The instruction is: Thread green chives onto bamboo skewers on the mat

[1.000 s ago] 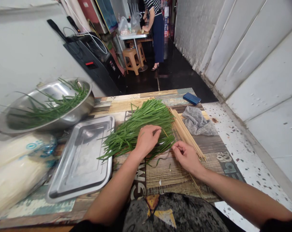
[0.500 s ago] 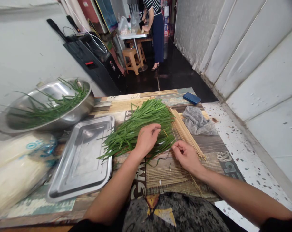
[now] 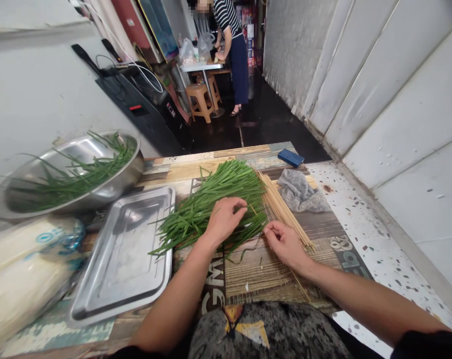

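Note:
A large heap of green garlic chives (image 3: 226, 184) lies on the wood-patterned table. My left hand (image 3: 226, 219) rests over the near side of the heap, its fingers curled and closed on chives; the fingertips are partly hidden. Just to the right, my right hand (image 3: 286, 244) is closed in a pinch on a thin bamboo skewer (image 3: 303, 286). The skewer's back end sticks out below the palm, and its other end shows by my left fingertips. A bundle of loose bamboo skewers (image 3: 286, 209) lies beyond my right hand, along the right edge of the chives.
Left of the heap lies a metal tray (image 3: 123, 254), with a steel bowl of chives (image 3: 136, 167) behind it and a plastic bag of pale contents (image 3: 27, 274) beside it. A grey cloth (image 3: 301, 192) and a blue box (image 3: 291, 157) lie right. A person (image 3: 235, 55) stands at a far table.
The view has tilted and shifted slightly, so the scene sits a little lower and to the left. Both hands keep nearly the same pose. The far person's head has come into view.

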A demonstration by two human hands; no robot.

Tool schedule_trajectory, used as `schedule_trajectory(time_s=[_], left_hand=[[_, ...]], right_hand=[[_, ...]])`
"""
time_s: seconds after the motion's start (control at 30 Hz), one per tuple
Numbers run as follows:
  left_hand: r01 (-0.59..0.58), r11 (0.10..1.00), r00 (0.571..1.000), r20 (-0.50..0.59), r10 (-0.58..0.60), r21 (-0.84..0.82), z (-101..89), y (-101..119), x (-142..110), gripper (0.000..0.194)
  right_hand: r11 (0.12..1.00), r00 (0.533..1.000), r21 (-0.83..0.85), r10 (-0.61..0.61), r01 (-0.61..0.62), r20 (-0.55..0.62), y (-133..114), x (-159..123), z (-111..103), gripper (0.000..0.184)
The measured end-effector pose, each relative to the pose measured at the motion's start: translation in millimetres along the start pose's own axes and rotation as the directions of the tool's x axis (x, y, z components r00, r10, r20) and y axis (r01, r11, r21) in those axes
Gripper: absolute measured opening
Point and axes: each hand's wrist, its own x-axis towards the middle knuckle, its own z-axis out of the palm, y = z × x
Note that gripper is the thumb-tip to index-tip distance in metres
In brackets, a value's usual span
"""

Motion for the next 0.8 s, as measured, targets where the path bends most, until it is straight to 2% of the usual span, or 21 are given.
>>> schedule_trajectory(time_s=[0.23,0.8], left_hand=[[0.006,0.999,1.0,-0.018,-0.007,-0.047,4.4,-3.0,0.6,0.019],[0.047,0.997,0.998,-0.029,-0.049,-0.056,5.7,1.5,-1.6,0.02]], right_hand=[[0.999,1.0,-0.04,-0.011,0.011,0.001,0.1,-1.3,-1.0,0.022],[0.999,1.0,-0.034,0.003,-0.004,-0.011,-4.4,-3.1,-1.4,0.022]])
